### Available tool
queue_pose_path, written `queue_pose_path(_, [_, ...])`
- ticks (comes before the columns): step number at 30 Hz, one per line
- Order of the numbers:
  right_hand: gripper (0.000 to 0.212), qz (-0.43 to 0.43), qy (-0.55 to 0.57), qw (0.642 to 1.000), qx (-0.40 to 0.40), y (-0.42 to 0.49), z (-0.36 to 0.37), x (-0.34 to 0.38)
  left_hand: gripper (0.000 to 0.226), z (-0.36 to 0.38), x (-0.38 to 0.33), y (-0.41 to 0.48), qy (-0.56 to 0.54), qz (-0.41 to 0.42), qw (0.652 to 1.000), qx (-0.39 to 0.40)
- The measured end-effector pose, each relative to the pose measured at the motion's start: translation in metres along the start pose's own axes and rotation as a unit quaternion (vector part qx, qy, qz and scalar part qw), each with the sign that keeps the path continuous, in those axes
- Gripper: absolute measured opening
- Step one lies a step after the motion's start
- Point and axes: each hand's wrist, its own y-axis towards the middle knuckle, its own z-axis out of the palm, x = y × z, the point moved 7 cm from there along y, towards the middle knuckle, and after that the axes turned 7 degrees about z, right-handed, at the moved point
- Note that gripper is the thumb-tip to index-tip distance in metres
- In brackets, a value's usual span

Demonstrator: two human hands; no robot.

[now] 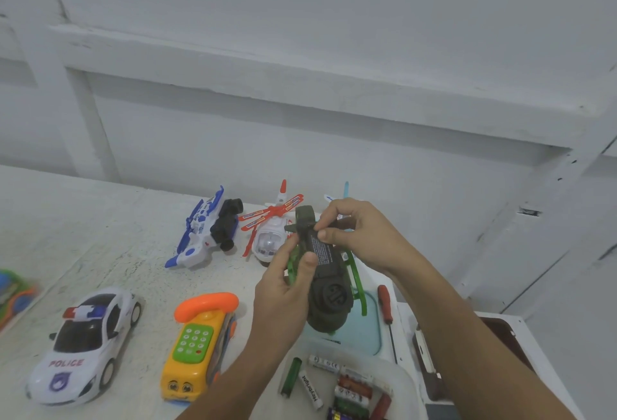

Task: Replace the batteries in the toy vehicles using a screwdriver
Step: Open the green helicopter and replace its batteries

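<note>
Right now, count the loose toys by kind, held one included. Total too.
Helicopter: 2 (red-white helicopter, green helicopter held)
Plane: 1 (blue-white plane)
Police car: 1
Phone bus: 1
Total: 5. Blue-bladed toy behind right hand too hidden to class.

Green toy helicopter [329, 289] belly-up in left hand [283, 289] and right hand [360, 236], above batteries [350, 389]

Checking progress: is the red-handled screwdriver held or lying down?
Lying down: red-handled screwdriver rests on the table; left hand and right hand hold the dark green helicopter.
</note>
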Motion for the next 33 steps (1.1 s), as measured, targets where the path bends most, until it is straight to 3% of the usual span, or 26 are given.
queue_pose_path(6, [0.022, 0.011, 0.143, 0.989, 0.024, 0.003, -0.005, -0.015, 0.034, -0.003, -0.003, 0.006, 0.01, 0.01, 1.0, -0.005])
queue_pose_path(11, [0.021, 0.113, 0.319, 0.941, 0.028, 0.0, -0.018, -0.05, 0.031, -0.005, 0.002, 0.009, 0.002, 0.002, 1.0, -0.009])
queue_pose_path(12, [0.015, 0.134, 0.291, 0.947, -0.006, -0.002, -0.026, -0.061, 0.03, -0.005, 0.004, 0.009, -0.001, 0.0, 1.0, -0.005])
queue_pose_path(14, [0.006, 0.153, 0.096, 0.978, -0.103, -0.007, -0.049, -0.085, 0.033, -0.006, 0.006, 0.009, -0.003, -0.001, 1.0, -0.003])
queue_pose_path(16, [0.007, 0.158, -0.129, 0.963, -0.178, -0.014, -0.068, -0.105, 0.039, -0.007, 0.008, 0.009, -0.006, 0.0, 1.0, -0.005])
queue_pose_path(17, [0.008, 0.17, -0.187, 0.947, -0.198, -0.018, -0.074, -0.116, 0.04, -0.007, 0.009, 0.009, -0.008, 0.0, 1.0, -0.004])
queue_pose_path(20, [0.009, 0.236, -0.235, 0.926, -0.18, -0.029, -0.074, -0.15, 0.035, -0.006, 0.009, 0.009, -0.012, 0.0, 1.0, -0.003])
queue_pose_path(23, [0.032, 0.316, -0.263, 0.907, -0.087, -0.038, -0.052, -0.176, 0.029, -0.004, 0.009, 0.008, -0.014, 0.001, 1.0, -0.001])
queue_pose_path(25, [0.039, 0.336, -0.254, 0.904, -0.068, -0.041, -0.042, -0.184, 0.029, -0.003, 0.009, 0.007, -0.014, 0.003, 1.0, 0.001])
queue_pose_path(30, [0.019, 0.359, -0.22, 0.904, -0.074, -0.042, -0.041, -0.186, 0.038, -0.002, 0.012, 0.006, -0.012, 0.0, 1.0, 0.003])
queue_pose_path(33, [0.014, 0.304, -0.212, 0.915, -0.158, -0.038, -0.061, -0.163, 0.038, -0.003, 0.013, 0.006, -0.004, 0.0, 1.0, -0.001])
